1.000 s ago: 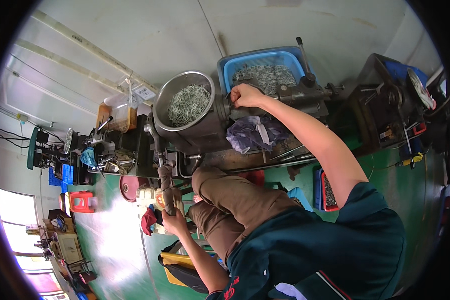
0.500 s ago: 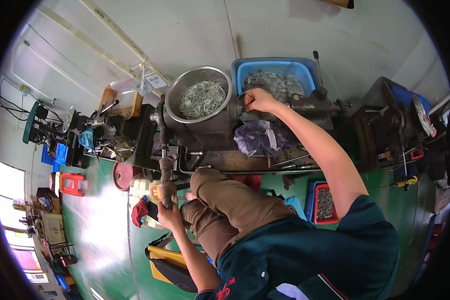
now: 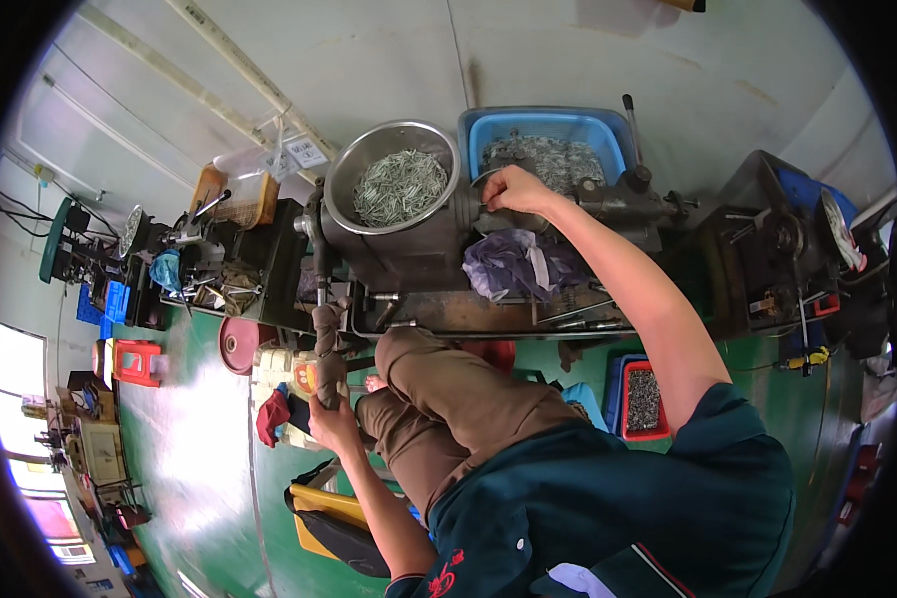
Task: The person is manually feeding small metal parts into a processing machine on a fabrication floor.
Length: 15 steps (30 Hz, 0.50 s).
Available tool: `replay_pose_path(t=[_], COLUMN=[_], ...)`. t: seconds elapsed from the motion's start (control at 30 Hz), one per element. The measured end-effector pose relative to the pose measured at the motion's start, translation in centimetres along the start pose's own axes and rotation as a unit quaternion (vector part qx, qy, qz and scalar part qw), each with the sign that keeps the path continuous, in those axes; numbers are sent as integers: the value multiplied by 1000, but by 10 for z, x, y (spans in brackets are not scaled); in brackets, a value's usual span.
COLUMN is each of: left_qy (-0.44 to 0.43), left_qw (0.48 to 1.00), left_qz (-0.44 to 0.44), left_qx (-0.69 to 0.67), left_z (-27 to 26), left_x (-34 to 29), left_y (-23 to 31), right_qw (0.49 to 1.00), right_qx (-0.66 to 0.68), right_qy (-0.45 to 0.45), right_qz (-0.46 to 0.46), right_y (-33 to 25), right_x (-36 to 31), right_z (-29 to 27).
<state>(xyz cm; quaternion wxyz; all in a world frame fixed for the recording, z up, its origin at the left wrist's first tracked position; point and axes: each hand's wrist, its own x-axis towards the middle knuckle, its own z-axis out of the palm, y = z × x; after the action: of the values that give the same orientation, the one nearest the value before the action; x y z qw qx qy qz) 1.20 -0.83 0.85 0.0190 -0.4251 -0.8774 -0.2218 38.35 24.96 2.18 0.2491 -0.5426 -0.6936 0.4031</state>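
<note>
My left hand (image 3: 335, 425) is wrapped around the lower end of a long lever (image 3: 326, 344), whose grip is bound in brown material. The lever hangs at the left side of a dark bench lathe (image 3: 394, 261). My right hand (image 3: 515, 189) is closed in a pinch at the lathe's spindle, just right of the headstock; whatever is between the fingertips is hidden. On top of the headstock sits a steel bowl (image 3: 336, 207) full of thin metal pins (image 3: 399, 186). Behind my right hand stands a blue plastic basin (image 3: 558, 122) holding many small metal parts (image 3: 568, 159).
A purple crumpled cloth (image 3: 513, 264) lies below my right hand, by rod-like tools (image 3: 580, 313) on the lathe tray. A red bin (image 3: 645, 434) of small parts stands on the floor. Other machines flank me left (image 3: 204, 259) and right (image 3: 782, 239). A red stool (image 3: 137, 363) is far left.
The whole view has shifted slightly. Both hands keep nearly the same places, the left on the lever and the right at the spindle.
</note>
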Motion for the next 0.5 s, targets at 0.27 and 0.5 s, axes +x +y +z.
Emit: replay_pose_path(t=[0.27, 0.5], left_qy=[12, 24], left_qw=[1000, 1000], left_qz=[8, 16], left_qx=[16, 9], left_z=[1, 2], left_x=[-1, -1], left_y=[-2, -1], right_qw=[1000, 999], right_qx=[-7, 36], right_qy=[22, 26], right_qz=[3, -20], right_y=[-1, 5], right_x=[-1, 5], right_z=[3, 4])
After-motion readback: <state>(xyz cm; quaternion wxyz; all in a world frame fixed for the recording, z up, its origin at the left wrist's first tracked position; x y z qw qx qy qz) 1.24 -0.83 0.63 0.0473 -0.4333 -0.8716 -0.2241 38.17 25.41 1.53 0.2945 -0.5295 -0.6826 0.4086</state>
